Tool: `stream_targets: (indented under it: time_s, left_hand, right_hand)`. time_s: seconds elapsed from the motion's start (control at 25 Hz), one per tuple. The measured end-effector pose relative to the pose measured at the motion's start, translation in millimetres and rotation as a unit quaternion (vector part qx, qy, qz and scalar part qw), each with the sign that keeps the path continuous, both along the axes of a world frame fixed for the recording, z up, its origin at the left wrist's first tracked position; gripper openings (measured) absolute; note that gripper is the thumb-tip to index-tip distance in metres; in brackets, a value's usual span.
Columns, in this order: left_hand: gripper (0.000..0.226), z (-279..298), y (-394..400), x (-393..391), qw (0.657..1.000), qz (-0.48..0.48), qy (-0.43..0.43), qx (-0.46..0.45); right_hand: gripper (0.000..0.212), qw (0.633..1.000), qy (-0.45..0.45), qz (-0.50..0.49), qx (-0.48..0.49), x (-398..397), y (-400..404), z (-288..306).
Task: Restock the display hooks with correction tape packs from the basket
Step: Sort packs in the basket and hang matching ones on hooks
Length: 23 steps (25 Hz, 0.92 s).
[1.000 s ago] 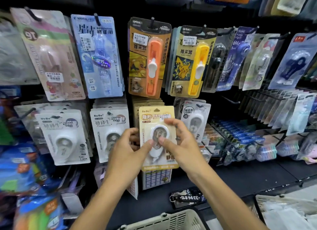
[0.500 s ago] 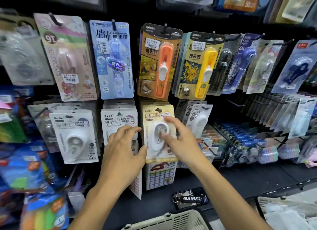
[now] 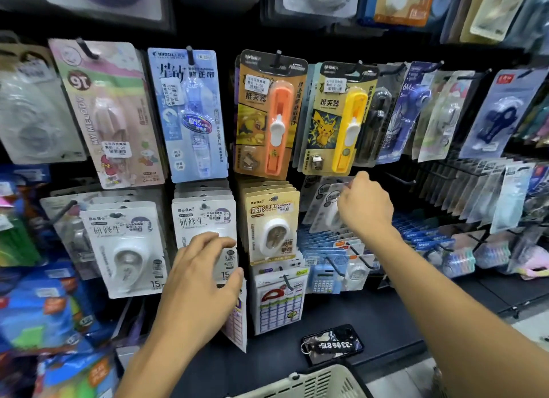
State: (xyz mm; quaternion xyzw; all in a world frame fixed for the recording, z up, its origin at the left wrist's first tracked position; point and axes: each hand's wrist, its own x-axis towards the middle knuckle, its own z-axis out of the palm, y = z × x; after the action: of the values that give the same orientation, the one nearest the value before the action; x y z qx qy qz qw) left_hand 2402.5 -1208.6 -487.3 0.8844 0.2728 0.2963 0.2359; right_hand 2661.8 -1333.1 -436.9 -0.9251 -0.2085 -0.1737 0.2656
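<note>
From my head camera, my left hand (image 3: 205, 282) hovered with loosely spread fingers, holding nothing, over the white "BoBo" correction tape pack (image 3: 205, 222). My right hand (image 3: 364, 207) reached farther right, fingers curled at the top of a grey pack (image 3: 329, 198); whether they pinched it, I couldn't tell. The yellow "BoBo" pack (image 3: 271, 225) hung between them. The basket (image 3: 315, 383) sat nearest, and a tag (image 3: 334, 344) reading "3396875" lay on the shelf.

Glossy plastic blisters on printed card packs (image 3: 271, 225); slotted plastic basket (image 3: 315, 383); matt dark shelf (image 3: 371, 311).
</note>
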Motion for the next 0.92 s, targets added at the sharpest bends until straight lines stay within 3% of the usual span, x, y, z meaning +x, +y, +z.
stream_targets:
  time_s: [0.16,0.32,0.44,0.72,0.92]
  left_hand:
    - [0.035,3.3,1.8,-8.7,1.0,-0.011,-0.018,0.022]
    - [0.03,2.3,1.7,-13.5,0.999,-0.029,-0.011,0.027]
    - [0.032,-0.5,1.9,-14.6,0.999,-0.036,-0.002,0.023]
    - [0.033,0.2,0.2,-12.7,0.998,-0.05,0.007,0.021]
    - [0.031,-0.1,-0.5,-10.2,0.998,-0.053,0.012,0.018]
  right_hand:
    - [0.023,0.997,-0.009,-0.069,0.018,10.1,1.3,-0.2]
    - [0.021,0.997,0.067,0.035,-0.03,23.6,1.1,-0.7]
    - [0.024,0.994,0.072,0.077,0.006,27.8,4.4,-1.1]
    - [0.027,0.998,0.023,0.05,0.043,16.7,12.2,-8.8]
    - [0.029,0.992,0.071,0.048,0.093,17.2,13.1,-6.8]
